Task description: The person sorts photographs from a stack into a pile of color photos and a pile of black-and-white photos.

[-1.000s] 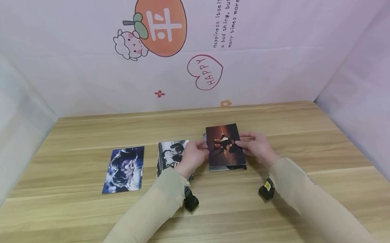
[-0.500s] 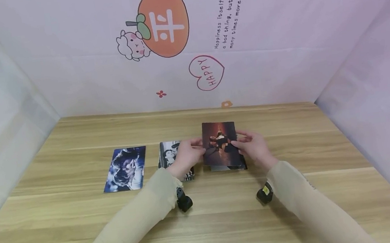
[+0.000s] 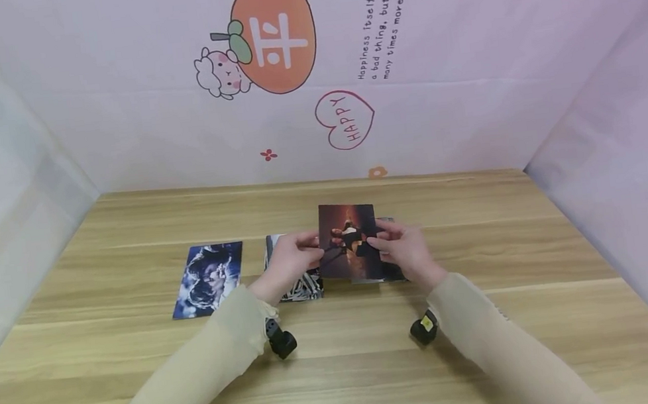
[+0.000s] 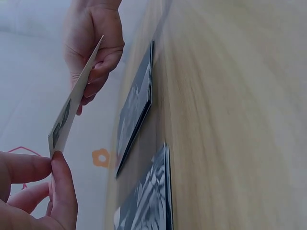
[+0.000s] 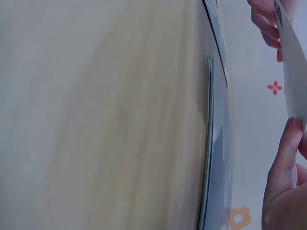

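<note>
Brown card, head: held aloft, left hand and right hand pinching opposite edges, probably to spare the print.
Left pile, head: partly behind the left hand.
Right pile, head: partly screened by the card; its picture unreadable.
Pale back, left wrist: tilted well above both piles, left fingertips closed on one edge; dark patch illegible.
Card, right wrist: cut off at the view's side, right hand's grip half visible.
</note>
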A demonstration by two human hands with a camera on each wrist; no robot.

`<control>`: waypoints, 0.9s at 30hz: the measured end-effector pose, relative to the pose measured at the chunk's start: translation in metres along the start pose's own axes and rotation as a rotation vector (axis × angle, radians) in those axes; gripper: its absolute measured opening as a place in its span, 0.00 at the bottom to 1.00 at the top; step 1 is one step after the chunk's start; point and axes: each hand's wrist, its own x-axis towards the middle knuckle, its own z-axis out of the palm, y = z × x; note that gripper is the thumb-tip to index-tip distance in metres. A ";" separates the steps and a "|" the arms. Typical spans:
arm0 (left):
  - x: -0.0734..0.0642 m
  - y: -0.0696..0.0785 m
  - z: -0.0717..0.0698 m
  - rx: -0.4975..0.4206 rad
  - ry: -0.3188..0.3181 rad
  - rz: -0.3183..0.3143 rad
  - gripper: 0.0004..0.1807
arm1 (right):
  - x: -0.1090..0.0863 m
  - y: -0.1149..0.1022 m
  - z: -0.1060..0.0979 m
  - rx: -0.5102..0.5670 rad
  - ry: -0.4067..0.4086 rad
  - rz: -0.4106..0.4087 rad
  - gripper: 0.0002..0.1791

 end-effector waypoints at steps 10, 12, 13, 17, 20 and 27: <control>-0.009 -0.010 -0.023 0.050 0.008 -0.001 0.26 | -0.005 -0.003 0.026 0.001 -0.010 -0.002 0.29; -0.011 -0.012 -0.028 0.051 0.006 -0.005 0.26 | -0.006 -0.004 0.031 -0.002 -0.015 -0.001 0.29; -0.012 -0.013 -0.030 0.055 0.006 -0.004 0.26 | -0.006 -0.004 0.033 -0.002 -0.016 -0.003 0.29; -0.016 -0.016 -0.042 0.074 0.009 0.013 0.26 | -0.008 -0.006 0.042 -0.021 -0.047 -0.010 0.29; -0.020 -0.017 -0.054 0.087 0.022 0.023 0.26 | -0.008 -0.010 0.050 -0.045 -0.096 -0.007 0.29; -0.035 -0.013 -0.087 0.170 0.019 0.015 0.27 | -0.013 -0.020 0.075 -0.052 -0.183 0.014 0.31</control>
